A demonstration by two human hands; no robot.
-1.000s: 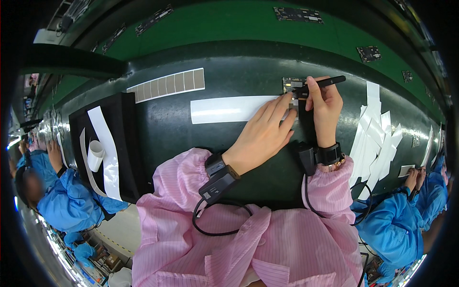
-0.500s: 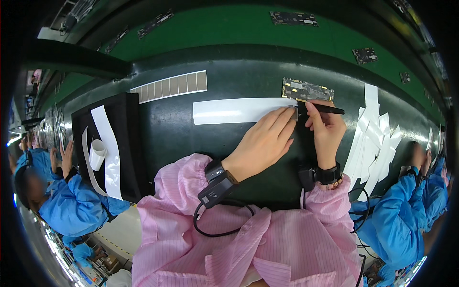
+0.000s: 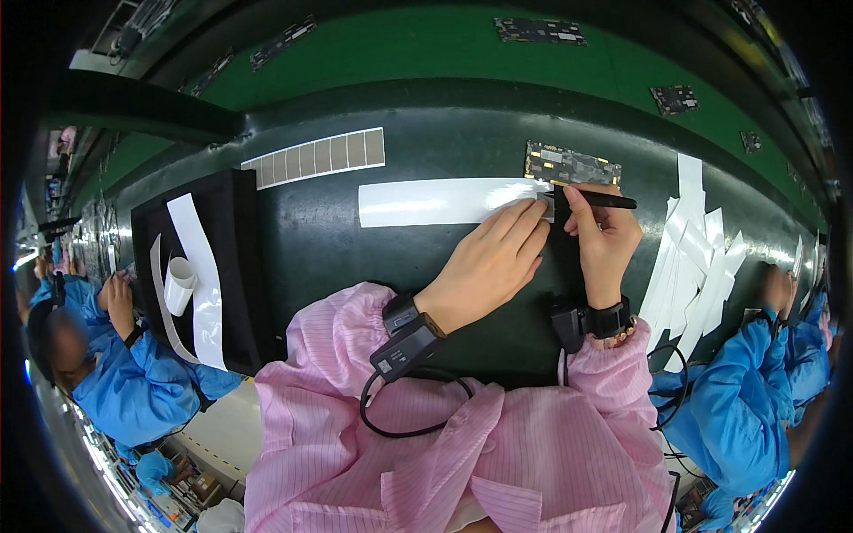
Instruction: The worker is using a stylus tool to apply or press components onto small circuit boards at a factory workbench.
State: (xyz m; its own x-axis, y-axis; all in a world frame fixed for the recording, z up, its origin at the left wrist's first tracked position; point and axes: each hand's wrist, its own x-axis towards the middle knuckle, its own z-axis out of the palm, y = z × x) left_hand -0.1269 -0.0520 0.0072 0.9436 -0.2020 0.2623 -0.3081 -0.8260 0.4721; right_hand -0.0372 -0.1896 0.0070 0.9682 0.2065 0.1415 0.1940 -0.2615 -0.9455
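A long white backing strip (image 3: 426, 202) lies on the dark bench in front of me. My left hand (image 3: 490, 265) lies over its right end, fingers stretched out and fingertips pressing on it. A small grey label piece (image 3: 545, 208) shows beside these fingertips, partly hidden. My right hand (image 3: 607, 233) is closed round a black pen-like tool (image 3: 609, 200), held nearly level, its broad dark tip at the strip's right end. Just beyond, a dark circuit board (image 3: 573, 163) with gold-coloured parts lies flat, its near edge close to the tool.
A sheet of grey labels (image 3: 330, 155) lies at the back left. On the left, a black tray (image 3: 240, 266) holds white strips and a curled piece (image 3: 180, 282). Discarded white strips (image 3: 689, 258) pile up at right. Circuit boards (image 3: 540, 31) lie on a green belt (image 3: 426, 53); blue-clad co-workers sit either side.
My hands stay almost in place, the tool shifting very slightly left. Boards on the green belt have moved slightly left. The left co-worker's hands have shifted.
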